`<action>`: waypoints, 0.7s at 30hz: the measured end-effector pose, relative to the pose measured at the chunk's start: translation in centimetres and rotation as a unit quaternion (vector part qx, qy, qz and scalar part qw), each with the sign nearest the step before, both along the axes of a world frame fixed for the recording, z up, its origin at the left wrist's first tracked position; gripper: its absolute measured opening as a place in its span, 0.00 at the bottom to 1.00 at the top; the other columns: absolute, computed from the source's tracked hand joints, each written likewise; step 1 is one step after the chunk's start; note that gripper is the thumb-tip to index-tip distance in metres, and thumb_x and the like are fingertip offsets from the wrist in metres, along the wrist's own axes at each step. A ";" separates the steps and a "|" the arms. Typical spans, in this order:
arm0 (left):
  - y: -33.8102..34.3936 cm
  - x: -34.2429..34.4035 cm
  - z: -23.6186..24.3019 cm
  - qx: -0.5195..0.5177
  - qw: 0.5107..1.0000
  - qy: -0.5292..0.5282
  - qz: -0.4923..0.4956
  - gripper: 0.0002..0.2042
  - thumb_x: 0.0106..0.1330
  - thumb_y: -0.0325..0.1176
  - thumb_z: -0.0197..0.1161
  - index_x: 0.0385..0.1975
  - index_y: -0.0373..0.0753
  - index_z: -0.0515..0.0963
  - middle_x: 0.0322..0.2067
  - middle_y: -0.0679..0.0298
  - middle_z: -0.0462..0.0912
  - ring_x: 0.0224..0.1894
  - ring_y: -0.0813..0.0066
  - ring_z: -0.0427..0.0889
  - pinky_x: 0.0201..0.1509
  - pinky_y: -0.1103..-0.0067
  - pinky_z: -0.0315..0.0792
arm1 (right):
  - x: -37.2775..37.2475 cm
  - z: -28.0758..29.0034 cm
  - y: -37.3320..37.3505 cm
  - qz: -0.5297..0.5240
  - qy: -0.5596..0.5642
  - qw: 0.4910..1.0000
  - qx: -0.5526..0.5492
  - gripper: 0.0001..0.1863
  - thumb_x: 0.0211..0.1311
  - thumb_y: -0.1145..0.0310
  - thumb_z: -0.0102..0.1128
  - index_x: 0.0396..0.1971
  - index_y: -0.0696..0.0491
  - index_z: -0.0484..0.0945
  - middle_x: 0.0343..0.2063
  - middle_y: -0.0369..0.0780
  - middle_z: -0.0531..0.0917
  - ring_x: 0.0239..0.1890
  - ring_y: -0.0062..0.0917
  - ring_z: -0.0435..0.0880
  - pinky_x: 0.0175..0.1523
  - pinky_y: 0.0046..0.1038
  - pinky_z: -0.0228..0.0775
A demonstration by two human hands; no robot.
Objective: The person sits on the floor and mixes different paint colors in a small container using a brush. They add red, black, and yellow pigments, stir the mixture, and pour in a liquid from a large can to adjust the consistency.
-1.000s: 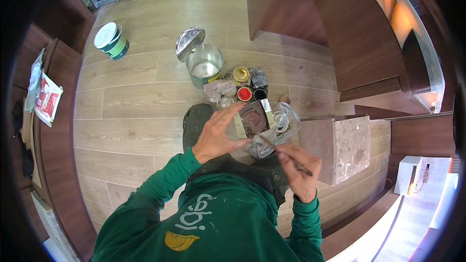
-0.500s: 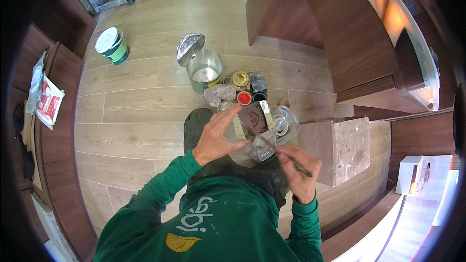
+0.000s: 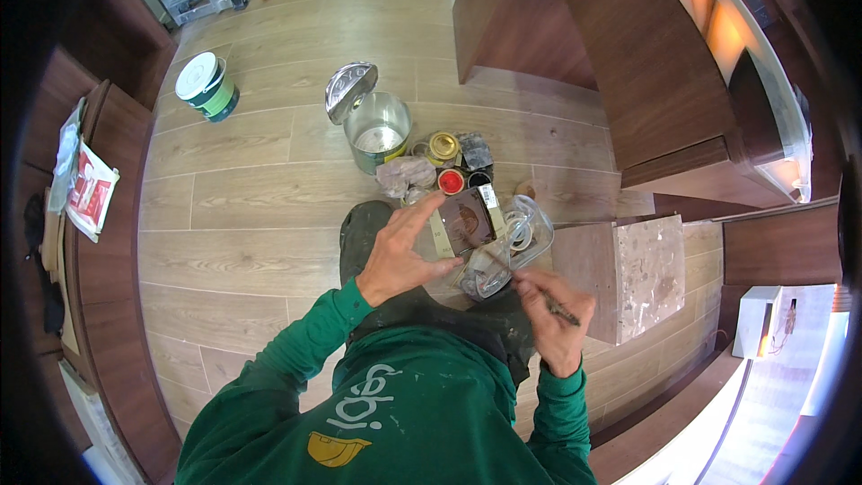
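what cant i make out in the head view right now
All in the head view:
Thin tool: its tip is too small to identify; the right hand covers part of its length.
Left hand: its palm side faces away, hiding any grip on the brown-filled box.
Bucket: contents hidden by its white lid.
Green top: cut off by the lower edge.

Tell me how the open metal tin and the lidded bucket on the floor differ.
The tin stands open, its silvery lid raised at the rim, while the bucket is closed by a flat white lid. The tin shows a bare, shiny inside; the bucket shows a green outer wall. The tin is nearer the left hand; the bucket stands farther off. Both are round containers standing upright on the floor.
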State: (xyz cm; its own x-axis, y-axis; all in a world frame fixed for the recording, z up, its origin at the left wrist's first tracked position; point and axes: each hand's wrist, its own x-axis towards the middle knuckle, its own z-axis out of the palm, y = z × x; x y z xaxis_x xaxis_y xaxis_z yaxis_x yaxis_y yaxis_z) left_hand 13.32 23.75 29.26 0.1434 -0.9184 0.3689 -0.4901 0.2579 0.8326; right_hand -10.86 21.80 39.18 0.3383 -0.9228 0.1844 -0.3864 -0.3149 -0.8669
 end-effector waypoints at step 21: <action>-0.3 0.0 -0.3 -0.018 1.000 0.002 -0.014 0.48 0.44 0.34 0.86 0.70 0.35 0.70 0.65 0.48 0.78 0.65 0.52 0.80 0.69 0.63 0.72 | 0.8 -0.3 0.2 0.009 0.037 0.999 -0.028 0.09 0.61 0.80 0.67 0.41 0.62 0.88 0.39 0.50 0.90 0.41 0.39 0.92 0.50 0.33 0.81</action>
State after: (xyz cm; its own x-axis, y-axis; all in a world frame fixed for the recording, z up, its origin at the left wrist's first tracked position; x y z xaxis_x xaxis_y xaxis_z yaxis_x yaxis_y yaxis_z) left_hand 13.29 23.40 28.92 0.1187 -0.9086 0.4004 -0.4784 0.3010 0.8249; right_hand -10.08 21.98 38.83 0.3700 -0.9051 0.2094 -0.4422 -0.3698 -0.8171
